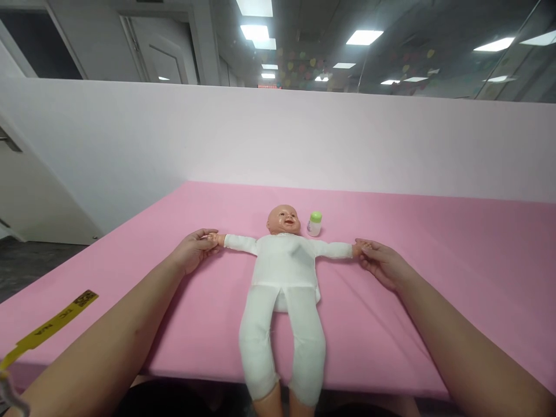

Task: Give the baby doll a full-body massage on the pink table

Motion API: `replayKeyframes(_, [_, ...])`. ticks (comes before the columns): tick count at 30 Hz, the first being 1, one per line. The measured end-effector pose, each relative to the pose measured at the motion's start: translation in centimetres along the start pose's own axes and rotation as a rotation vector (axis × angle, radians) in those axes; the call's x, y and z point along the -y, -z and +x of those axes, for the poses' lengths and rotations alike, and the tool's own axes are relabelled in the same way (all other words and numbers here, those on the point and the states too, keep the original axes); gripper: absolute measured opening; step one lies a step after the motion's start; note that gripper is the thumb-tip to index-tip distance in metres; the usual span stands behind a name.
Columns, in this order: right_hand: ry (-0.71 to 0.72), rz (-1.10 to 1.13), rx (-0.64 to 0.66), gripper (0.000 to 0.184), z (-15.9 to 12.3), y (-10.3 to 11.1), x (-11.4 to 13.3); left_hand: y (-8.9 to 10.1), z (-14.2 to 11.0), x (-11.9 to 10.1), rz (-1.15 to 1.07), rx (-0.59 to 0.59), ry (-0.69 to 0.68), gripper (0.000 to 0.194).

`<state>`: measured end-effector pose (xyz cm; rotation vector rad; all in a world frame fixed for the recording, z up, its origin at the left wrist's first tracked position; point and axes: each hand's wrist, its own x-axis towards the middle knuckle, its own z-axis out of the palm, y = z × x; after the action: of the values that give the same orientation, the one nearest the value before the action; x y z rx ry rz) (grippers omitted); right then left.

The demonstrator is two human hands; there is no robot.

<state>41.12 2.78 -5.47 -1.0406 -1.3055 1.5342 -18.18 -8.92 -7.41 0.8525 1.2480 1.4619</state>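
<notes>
A baby doll (284, 266) in a white long-sleeved top and white trousers lies on its back on a pink padded table (369, 336). Its arms are stretched straight out to both sides, and its lower legs reach past the table's near edge. My left hand (197, 248) pinches the doll's hand at the left of the view. On the opposite side, my right hand (382, 260) has its fingers closed round the doll's other hand. Beside the doll's head stands a small white bottle (314, 225) with a green cap, touched by neither hand.
A white wall (278, 139) runs behind the table, with a glass panel (391, 58) above it. At the lower left, a yellow tag (56, 324) hangs over the table edge. A door (35, 185) is at far left.
</notes>
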Motion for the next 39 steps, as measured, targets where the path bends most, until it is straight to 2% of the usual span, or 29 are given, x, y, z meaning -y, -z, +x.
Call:
replayKeyframes(3, [0.01, 0.033, 0.011, 0.037, -0.3, -1.6, 0.1, -0.9, -0.2, 0.3, -0.021, -0.007, -0.011, 0.051])
replayKeyframes(7, [-0.062, 0.092, -0.008, 0.031, -0.1, -4.3, -0.2, -2.6, -0.2, 0.6, -0.006, -0.053, 0.001, 0.042])
replayKeyframes(11, [-0.172, 0.045, -0.1, 0.027, 1.2, -6.1, 0.4, -4.8, 0.5, 0.3, 0.107, -0.184, 0.122, 0.042])
replayKeyframes(14, [-0.206, -0.034, -0.154, 0.033, 2.8, -7.1, 1.3, -6.5, 1.3, 0.0, 0.183, -0.304, 0.197, 0.042])
replayKeyframes(20, [-0.162, -0.044, -0.264, 0.029, 4.0, -8.2, 0.7, -8.3, 1.8, 0.5, 0.172, -0.415, 0.145, 0.044])
replayKeyframes(23, [-0.144, -0.031, -0.274, 0.025, 3.2, -7.6, 0.4, -8.1, 1.0, 0.7, 0.141, -0.372, 0.071, 0.048])
replayKeyframes(27, [-0.119, -0.042, -0.202, 0.024, 1.8, -6.6, 1.3, -7.6, -0.1, 0.3, 0.123, -0.258, 0.038, 0.05])
replayKeyframes(30, [-0.129, -0.066, -0.145, 0.036, 1.1, -6.6, 2.1, -7.8, -0.5, -0.1, 0.143, -0.254, 0.049, 0.053])
replayKeyframes(32, [-0.072, -0.108, -0.162, 0.048, 0.8, -7.0, 2.5, -8.3, -0.8, -0.4, 0.165, -0.267, 0.008, 0.054])
replayKeyframes(34, [0.056, -0.195, -0.213, 0.055, 0.5, -7.9, 2.7, -9.1, -1.4, -0.8, 0.217, -0.29, -0.093, 0.051])
replayKeyframes(37, [0.325, -0.375, -0.256, 0.051, -0.5, -10.0, 3.1, -11.0, -3.0, -1.6, 0.398, -0.29, -0.302, 0.042])
replayKeyframes(39, [0.475, -0.505, -0.236, 0.045, -1.4, -11.7, 3.2, -12.5, -4.4, -2.0, 0.544, -0.239, -0.419, 0.036])
